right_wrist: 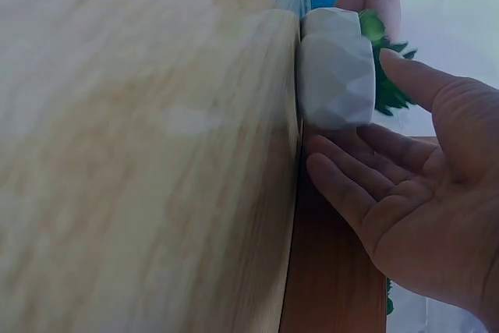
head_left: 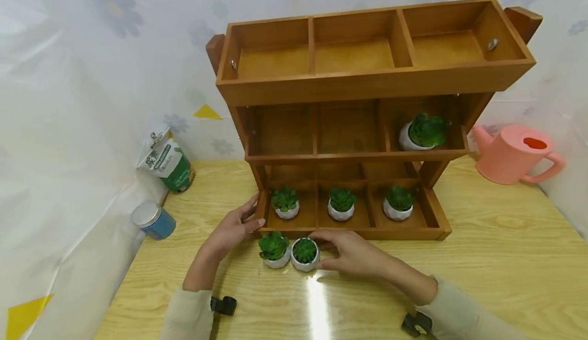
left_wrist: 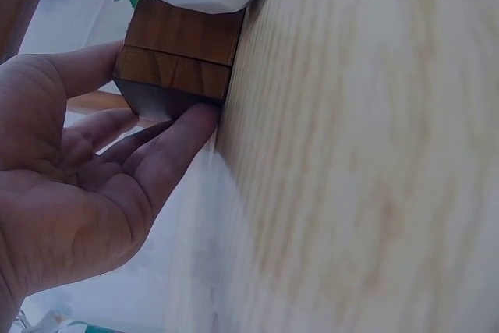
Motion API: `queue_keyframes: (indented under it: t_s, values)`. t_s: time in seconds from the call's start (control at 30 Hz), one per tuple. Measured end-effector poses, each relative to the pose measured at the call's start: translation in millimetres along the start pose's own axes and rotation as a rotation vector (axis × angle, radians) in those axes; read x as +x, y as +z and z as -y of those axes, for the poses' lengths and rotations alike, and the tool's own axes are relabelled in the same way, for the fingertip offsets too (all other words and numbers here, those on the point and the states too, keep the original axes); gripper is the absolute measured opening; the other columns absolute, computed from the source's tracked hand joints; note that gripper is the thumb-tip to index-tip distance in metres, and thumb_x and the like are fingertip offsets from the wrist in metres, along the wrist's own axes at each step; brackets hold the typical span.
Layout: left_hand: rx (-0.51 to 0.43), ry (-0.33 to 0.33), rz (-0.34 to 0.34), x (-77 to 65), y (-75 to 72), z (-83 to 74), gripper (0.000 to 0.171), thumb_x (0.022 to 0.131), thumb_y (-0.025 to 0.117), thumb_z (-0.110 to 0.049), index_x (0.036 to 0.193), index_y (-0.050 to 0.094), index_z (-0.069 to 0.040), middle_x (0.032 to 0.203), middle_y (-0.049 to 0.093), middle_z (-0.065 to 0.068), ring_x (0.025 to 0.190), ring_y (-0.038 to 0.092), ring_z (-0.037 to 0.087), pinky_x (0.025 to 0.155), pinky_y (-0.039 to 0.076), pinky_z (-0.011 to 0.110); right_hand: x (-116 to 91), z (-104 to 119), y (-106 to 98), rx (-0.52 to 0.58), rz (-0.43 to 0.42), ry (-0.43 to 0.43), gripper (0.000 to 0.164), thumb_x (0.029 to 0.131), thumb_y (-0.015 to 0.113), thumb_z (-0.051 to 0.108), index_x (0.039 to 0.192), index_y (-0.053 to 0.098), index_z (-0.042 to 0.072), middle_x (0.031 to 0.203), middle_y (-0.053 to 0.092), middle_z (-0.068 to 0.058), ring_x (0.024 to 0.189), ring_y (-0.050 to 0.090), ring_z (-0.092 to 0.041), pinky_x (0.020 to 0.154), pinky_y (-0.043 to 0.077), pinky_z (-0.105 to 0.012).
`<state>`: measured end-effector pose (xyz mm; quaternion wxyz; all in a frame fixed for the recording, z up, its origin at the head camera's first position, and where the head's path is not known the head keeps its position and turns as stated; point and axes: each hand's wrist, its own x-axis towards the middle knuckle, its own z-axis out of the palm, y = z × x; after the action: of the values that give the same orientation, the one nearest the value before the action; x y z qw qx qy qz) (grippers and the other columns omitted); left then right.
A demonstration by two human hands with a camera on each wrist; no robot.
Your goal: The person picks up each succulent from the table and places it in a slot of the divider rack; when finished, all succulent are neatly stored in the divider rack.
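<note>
At the left end of the wooden shelf's (head_left: 404, 234) bottom tier, my left hand (head_left: 234, 230) grips the corner. Its thumb is at the front and its fingers are along the side; the left wrist view shows the fingertips against the wood. In front of that tier, two succulents in white faceted pots stand side by side: a left one (head_left: 274, 250) and a right one (head_left: 305, 254). My right hand (head_left: 351, 253) is at the right pot, thumb and fingers spread at its side, fingertips right by the white wall (right_wrist: 335, 79).
Three potted succulents (head_left: 341, 204) sit in the bottom compartments, and a larger one (head_left: 424, 131) in the middle tier's right compartment. A pink watering can (head_left: 512, 153) stands at the right. A green-and-white pouch (head_left: 170, 164) and a blue jar (head_left: 153, 221) are at the left.
</note>
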<state>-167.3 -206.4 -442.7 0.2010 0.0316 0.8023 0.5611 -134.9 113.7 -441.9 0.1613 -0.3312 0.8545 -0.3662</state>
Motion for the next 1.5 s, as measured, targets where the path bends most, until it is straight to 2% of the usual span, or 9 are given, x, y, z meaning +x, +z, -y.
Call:
queue_keyframes:
  t_s: [0.1, 0.37, 0.67, 1.0, 1.2, 1.5]
  values:
    - [0.000, 0.000, -0.011, -0.8, -0.2, -0.6, 0.072, 0.105, 0.057, -0.020, 0.162, 0.017, -0.036, 0.168, 0.023, 0.013, 0.147, 0.040, 0.037, 0.109, 0.047, 0.051, 1.2, 0.3, 1.3, 0.001, 0.008, -0.008, 0.060, 0.091, 0.075, 0.041, 0.143, 0.057, 0.015, 0.141, 0.063, 0.000, 0.124, 0.065, -0.017, 0.104, 0.052, -0.039]
    - [0.000, -0.009, -0.022, -3.0, 1.6, -0.9, 0.072, 0.104, 0.059, -0.020, 0.162, 0.020, -0.036, 0.168, 0.023, 0.014, 0.146, 0.041, 0.038, 0.108, 0.049, 0.051, 5.5, 3.7, 9.3, -0.063, 0.044, 0.035, 0.073, 0.088, 0.077, 0.047, 0.151, 0.050, 0.023, 0.149, 0.056, 0.005, 0.137, 0.053, -0.017, 0.112, 0.046, -0.046]
    - [0.007, 0.002, -0.034, 0.0, 1.4, 2.6, 0.072, 0.103, 0.060, -0.021, 0.162, 0.022, -0.037, 0.168, 0.025, 0.014, 0.144, 0.044, 0.038, 0.107, 0.049, 0.052, 11.2, 9.2, 8.9, -0.092, 0.046, 0.015, 0.069, 0.088, 0.078, 0.043, 0.148, 0.053, 0.020, 0.145, 0.060, 0.003, 0.133, 0.057, -0.018, 0.109, 0.048, -0.045]
    - [-0.001, 0.011, -0.027, -0.1, 1.4, 2.6, 0.071, 0.104, 0.059, -0.019, 0.162, 0.021, -0.036, 0.167, 0.026, 0.015, 0.143, 0.046, 0.039, 0.107, 0.049, 0.051, 17.5, 11.9, 10.2, -0.113, 0.054, 0.011, 0.071, 0.085, 0.083, 0.037, 0.148, 0.053, 0.023, 0.146, 0.059, 0.004, 0.133, 0.056, -0.019, 0.109, 0.048, -0.046]
    - [-0.012, 0.016, -0.022, 0.9, 0.9, 4.1, 0.072, 0.104, 0.058, -0.020, 0.162, 0.019, -0.036, 0.168, 0.024, 0.015, 0.142, 0.046, 0.040, 0.106, 0.050, 0.050, 21.3, 13.4, 11.3, -0.140, 0.076, 0.014, 0.070, 0.085, 0.082, 0.037, 0.147, 0.054, 0.022, 0.144, 0.060, 0.004, 0.123, 0.061, -0.015, 0.105, 0.050, -0.041]
    - [-0.004, 0.014, -0.024, 0.4, 0.7, 4.2, 0.072, 0.104, 0.060, -0.021, 0.162, 0.020, -0.037, 0.168, 0.024, 0.015, 0.145, 0.043, 0.039, 0.107, 0.049, 0.051, 15.3, 13.3, 9.4, -0.148, 0.037, 0.009, 0.067, 0.083, 0.084, 0.037, 0.143, 0.058, 0.021, 0.141, 0.063, 0.003, 0.125, 0.061, -0.018, 0.101, 0.052, -0.041]
